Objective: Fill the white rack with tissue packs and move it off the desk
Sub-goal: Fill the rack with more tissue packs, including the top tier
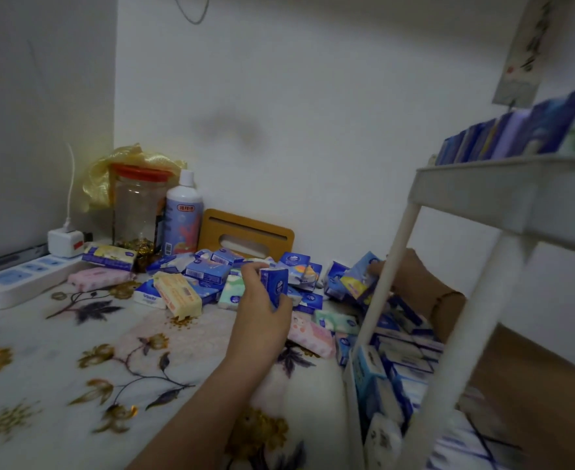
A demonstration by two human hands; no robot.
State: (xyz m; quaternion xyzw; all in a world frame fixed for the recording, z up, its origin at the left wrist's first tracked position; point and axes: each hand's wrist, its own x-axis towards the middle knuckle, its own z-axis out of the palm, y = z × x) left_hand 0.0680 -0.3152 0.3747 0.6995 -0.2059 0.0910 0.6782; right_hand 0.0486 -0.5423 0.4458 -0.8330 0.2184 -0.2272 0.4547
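Note:
The white rack (503, 195) stands at the right edge of the desk. Its upper shelf holds a row of blue tissue packs (516, 134); its lower shelf holds more packs (401, 364). A heap of loose tissue packs (208, 273) lies on the flowered desk cover (59, 361) near the wall. My left hand (262, 317) is closed around a dark blue pack (274, 284), lifted over the heap. My right hand (394, 269) reaches behind the rack's front post and grips a light blue and yellow pack (359, 276); the post partly hides it.
At the back left stand a clear jar with a red lid (137, 205), a white bottle (182, 212), a yellow plastic bag (126, 161) and a wooden tissue box (245, 232). A white power strip (21, 273) with a plugged-in charger (65, 240) lies along the left wall.

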